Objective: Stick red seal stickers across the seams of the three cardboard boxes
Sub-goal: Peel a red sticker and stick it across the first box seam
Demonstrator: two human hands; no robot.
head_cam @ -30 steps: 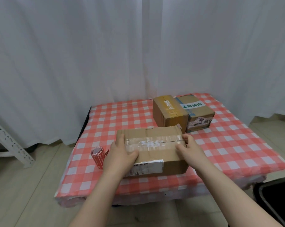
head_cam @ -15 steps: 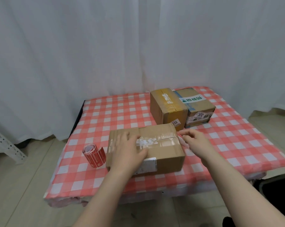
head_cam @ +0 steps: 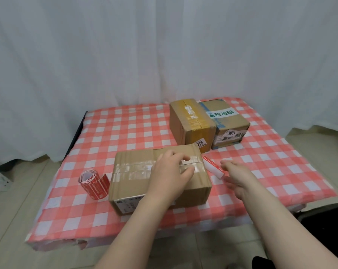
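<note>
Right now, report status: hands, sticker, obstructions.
Left hand rests on near box. Right hand pinches seal sticker at box's right end, not yet stuck. Sticker roll lies clear, left.

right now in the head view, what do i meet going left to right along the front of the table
sticker roll → big box → loose sticker strip → right hand, which pinches the end of that strip
</note>
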